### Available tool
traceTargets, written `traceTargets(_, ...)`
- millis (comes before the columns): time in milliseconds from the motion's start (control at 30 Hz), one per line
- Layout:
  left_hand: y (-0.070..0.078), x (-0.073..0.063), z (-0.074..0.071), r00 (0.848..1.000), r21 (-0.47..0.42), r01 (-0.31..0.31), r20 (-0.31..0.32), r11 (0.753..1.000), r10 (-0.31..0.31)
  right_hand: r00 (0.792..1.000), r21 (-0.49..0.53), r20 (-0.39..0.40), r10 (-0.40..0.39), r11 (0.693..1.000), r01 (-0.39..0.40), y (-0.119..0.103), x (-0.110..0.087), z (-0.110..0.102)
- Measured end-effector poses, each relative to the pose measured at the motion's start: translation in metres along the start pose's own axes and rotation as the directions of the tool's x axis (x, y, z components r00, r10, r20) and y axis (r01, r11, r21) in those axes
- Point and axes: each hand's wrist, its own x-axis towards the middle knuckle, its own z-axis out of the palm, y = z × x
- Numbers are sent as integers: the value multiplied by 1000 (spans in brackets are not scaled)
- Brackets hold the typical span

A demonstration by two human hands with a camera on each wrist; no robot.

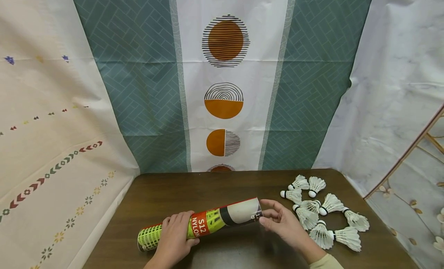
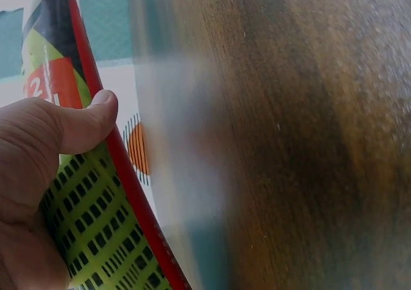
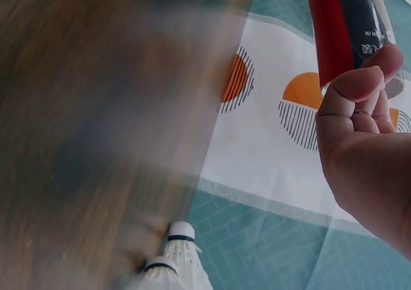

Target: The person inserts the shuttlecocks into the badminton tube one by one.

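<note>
A cylindrical shuttlecock tube (image 1: 208,224) in yellow-green, red, black and white, marked "S12 NYLON", slants up to the right above the brown table. My left hand (image 1: 175,234) grips it near its lower left part; the left wrist view shows the thumb lying across the tube (image 2: 96,232). At the tube's right end is my right hand (image 1: 284,224), thumb and fingers bent loosely beside the rim. Nothing shows between those fingers. In the right wrist view, the right hand (image 3: 366,129) partly covers the tube's end, so what lies inside is hidden.
Several white shuttlecocks (image 1: 320,234) with dark bands lie in a loose cluster on the right side of the table (image 1: 163,192). Behind the table hangs a green and white patterned cloth (image 1: 229,74). Pale cloths hang at both sides.
</note>
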Motion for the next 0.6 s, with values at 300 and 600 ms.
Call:
traceTargets(300, -1, -1, 0, 1000, -5, 4, 5, 1000, -4, 999, -73, -52, 2, 997, -6, 2, -9, -23)
traceTargets(600, -2, -2, 0, 1000, -1, 4, 1, 1000, -4, 968, -303, -245, 52, 945, -128, -1, -25, -76)
